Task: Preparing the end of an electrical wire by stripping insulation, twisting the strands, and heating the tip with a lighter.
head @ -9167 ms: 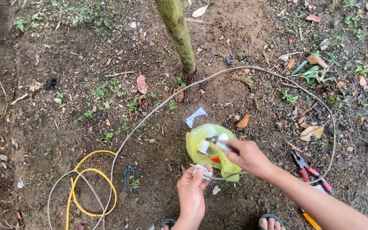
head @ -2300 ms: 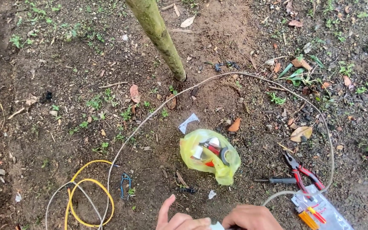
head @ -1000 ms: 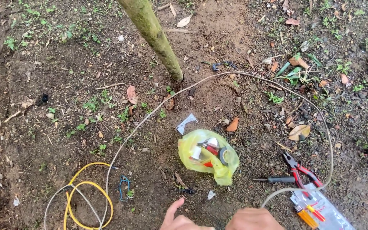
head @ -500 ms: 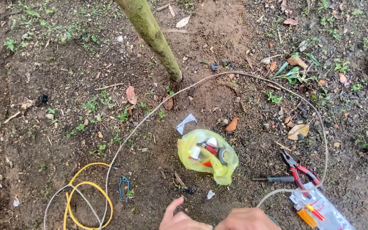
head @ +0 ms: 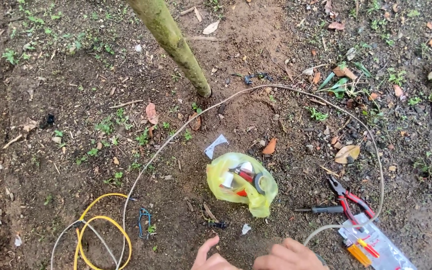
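Left hand (head: 211,257) and right hand (head: 286,256) sit close together at the frame's bottom edge, mostly cut off; grip cannot be told. The yellow bag (head: 241,184) lies just beyond them, red-handled pliers (head: 351,200) off right.

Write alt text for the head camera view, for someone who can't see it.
Two bare hands, left hand and right hand, meet at the bottom edge over dirt ground, just below a yellow plastic bag of small parts. Red-handled pliers lie to the right, a yellow wire coil to the left.
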